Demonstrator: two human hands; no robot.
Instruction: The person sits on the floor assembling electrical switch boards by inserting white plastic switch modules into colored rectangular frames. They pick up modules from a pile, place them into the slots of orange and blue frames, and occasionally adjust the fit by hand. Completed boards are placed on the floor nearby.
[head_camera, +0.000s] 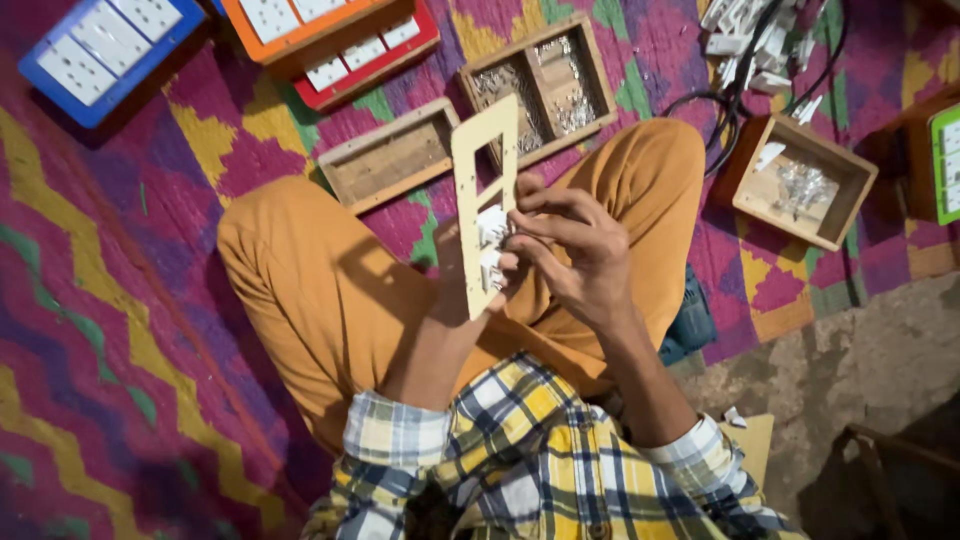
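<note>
While the person sits cross-legged on a zigzag mat (110, 330) of purple, yellow and green, both hands meet above the lap around a pale cream cut-out panel (482, 190) held upright on its long edge, with two rectangular openings showing in its upper part. Mostly hidden behind the panel, the left hand (452, 250) props it from the back; whether those fingers are curled or spread cannot be told from this view. On the near side, the right hand (570, 250) has its fingers bent and pinched onto a small white switch piece (492, 245) that sits against the lower half of the panel. Beyond the knees lie several shallow wooden trays: an empty one (390, 160) just past the left knee, a divided one (540, 85) holding heaps of small shiny metal parts, and a third tray (805, 180) off to the right with a smaller pile of the same bright bits. Near that tray a black cable (735, 95) loops beside a heap of white plastic parts (745, 30). Along the top edge sit finished boards with white square switches, one framed in blue (105, 55), one in orange (300, 25), one in red (370, 55), and a green-framed board (945, 165) shows at the far right. A dark teal object (690, 325) rests on the bare floor by the right thigh.
</note>
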